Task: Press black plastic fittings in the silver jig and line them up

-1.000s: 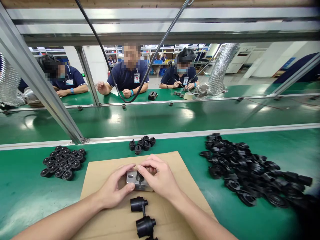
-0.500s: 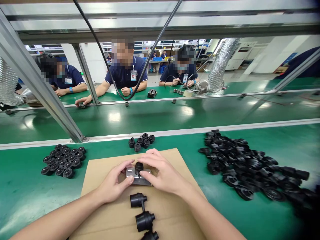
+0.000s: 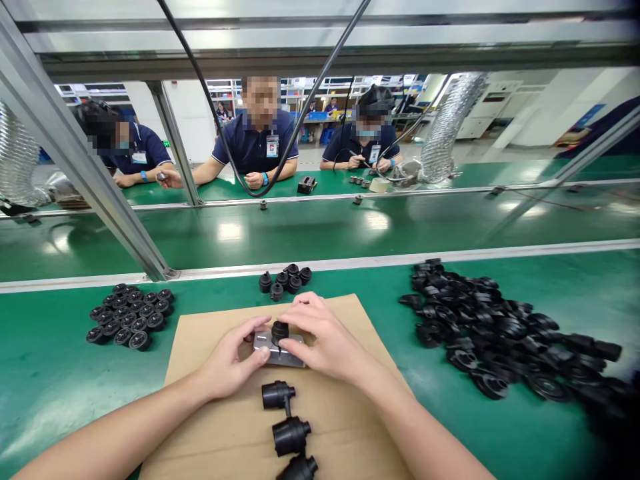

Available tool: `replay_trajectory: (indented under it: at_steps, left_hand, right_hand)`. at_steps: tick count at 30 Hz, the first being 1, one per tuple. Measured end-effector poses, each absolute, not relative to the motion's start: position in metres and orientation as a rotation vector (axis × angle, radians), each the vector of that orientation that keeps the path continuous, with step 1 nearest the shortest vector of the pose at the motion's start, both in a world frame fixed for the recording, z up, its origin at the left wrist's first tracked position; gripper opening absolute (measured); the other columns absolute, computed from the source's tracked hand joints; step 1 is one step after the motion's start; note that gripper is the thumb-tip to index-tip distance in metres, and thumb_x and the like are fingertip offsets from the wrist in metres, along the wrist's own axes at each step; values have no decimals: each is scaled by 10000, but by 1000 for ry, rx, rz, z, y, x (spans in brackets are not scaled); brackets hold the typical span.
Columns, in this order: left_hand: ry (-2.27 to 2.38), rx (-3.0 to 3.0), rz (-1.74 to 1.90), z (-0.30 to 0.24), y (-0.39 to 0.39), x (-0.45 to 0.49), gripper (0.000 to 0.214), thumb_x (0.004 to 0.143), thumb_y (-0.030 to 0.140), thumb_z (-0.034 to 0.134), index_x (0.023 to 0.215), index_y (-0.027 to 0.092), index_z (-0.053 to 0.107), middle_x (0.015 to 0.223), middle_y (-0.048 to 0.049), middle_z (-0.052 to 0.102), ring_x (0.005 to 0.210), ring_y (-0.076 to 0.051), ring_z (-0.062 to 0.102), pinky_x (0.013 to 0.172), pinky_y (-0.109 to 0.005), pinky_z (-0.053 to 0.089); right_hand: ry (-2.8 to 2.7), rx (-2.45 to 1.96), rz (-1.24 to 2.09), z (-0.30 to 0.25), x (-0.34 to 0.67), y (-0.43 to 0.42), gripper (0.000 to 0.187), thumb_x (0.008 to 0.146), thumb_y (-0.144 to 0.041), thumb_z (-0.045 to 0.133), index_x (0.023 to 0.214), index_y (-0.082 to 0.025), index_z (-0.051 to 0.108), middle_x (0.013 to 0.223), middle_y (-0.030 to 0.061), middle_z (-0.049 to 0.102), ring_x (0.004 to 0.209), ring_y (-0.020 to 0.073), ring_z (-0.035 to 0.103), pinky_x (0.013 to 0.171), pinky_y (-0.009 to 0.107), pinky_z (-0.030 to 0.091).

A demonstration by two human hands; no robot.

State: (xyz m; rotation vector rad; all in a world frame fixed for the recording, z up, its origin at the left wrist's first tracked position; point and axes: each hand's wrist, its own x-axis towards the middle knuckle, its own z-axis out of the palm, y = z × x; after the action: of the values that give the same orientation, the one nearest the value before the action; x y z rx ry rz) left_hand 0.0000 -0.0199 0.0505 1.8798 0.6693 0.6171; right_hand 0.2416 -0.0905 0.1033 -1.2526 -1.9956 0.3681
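A small metal block (image 3: 278,349) lies flat on the far part of a sheet of brown cardboard (image 3: 345,413), in the middle of the scene. The block is silver-grey, low and rectangular, with a shiny top face. On its top stands a small black plastic part (image 3: 279,330), round, upright, a little left of the block's centre. The left hand (image 3: 230,363) touches the left end of the block with thumb and fingers. The right hand (image 3: 325,340) lies over the right end, and its fingertips touch the black part from the right side.
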Motion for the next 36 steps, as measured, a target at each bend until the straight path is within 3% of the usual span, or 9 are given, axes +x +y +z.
replay_trajectory:
  at_steps: [5,9,15,20,26,29,33,36]
  left_hand:
    - [660,1895,616,49,-20,0,595,989,512,647,1498,221,546,1480,-149,629,1311,-341,614,1160,-539,473]
    - [656,1896,608,49,-19,-2,593,994,503,642,1506,226,533,1477,-140,631,1304,-335,616,1143,-522,484]
    - [631,1931,614,45,-21,-3,563,975,381,672,1502,245,530,1493,-139,607,1332,-336,589,1148,-529,472]
    - [602,1961,625,45,-22,-1,548,942,221,666,1474,297,555,1444,-103,622,1336,-320,573,1166,-523,447]
    - [571,2009,627,46,-21,-2,546,955,207,654,1475,325,535,1429,-85,623,1325,-308,570,1153,-515,448]
    - [555,2019,627,47,-21,-3,526,967,217,648,1470,325,536,1426,-82,624,1321,-303,573,1146,-507,454]
    - [548,2030,627,47,-22,-3,526,971,206,645,1472,323,533,1433,-78,620,1325,-293,570,1147,-489,456]
    - [542,2040,632,46,-21,-2,521,970,199,654,1463,321,540,1429,-75,620,1331,-288,563,1153,-482,453]
  right_hand:
    - [-1986,-1291,334,107,235,-93,323,836,-99,802,1114,-256,755,999,57,755,1086,304,561,1002,532,481]
    - [-1991,-1292,424,107,235,-95,348,872,-107,772,1177,-273,742,1052,57,750,1128,299,551,1031,516,500]
    - [-1938,-1436,481,109,280,-103,563,964,-229,693,1503,-295,545,1431,91,620,1354,298,486,1150,536,462]
    - [-1989,-1646,691,105,324,-111,680,841,-221,791,1484,-306,586,1473,85,608,1387,342,518,1179,575,445]
    - [-1987,-1639,720,96,324,-109,582,893,-170,708,1451,-310,621,1497,93,594,1387,342,544,1177,552,451]
    - [-1999,-1722,656,101,319,-111,636,932,-153,603,1540,-318,516,1557,95,505,1426,323,489,1186,536,433]
    - [-1915,-1993,637,108,312,-114,902,887,-383,734,1659,-290,278,1508,134,510,1389,364,495,1134,531,466]
    - [-1946,-2047,573,106,309,-113,861,906,-315,683,1659,-274,269,1505,146,517,1420,381,454,1137,548,443]
